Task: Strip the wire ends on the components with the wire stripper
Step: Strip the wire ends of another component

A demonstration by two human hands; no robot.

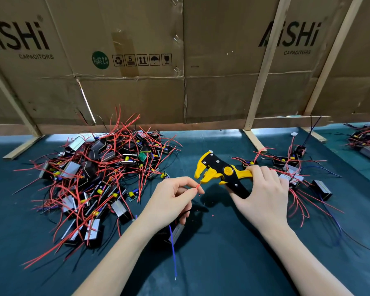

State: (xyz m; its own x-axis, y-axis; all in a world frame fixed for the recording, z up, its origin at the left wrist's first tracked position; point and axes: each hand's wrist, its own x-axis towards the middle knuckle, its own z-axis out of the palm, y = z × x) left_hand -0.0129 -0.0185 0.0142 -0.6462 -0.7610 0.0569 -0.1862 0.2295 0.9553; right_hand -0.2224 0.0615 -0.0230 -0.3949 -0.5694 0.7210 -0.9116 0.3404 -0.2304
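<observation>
Your left hand pinches a red wire just short of the wire stripper that your right hand grips.

Thumb and forefinger of your left hand close on the wire near its tip, which points up at the stripper's yellow head without quite reaching it; whether the tip is bare is too small to tell. Under that hand sits the component the wire seems to belong to, with a blue wire trailing toward you across the dark green mat. Your right fingers curl round the black and yellow handles, the stripper's head standing open toward the left. A large heap of components with red leads lies at your left, a smaller scatter of components just behind your right hand, and a cardboard wall stands behind both.
</observation>
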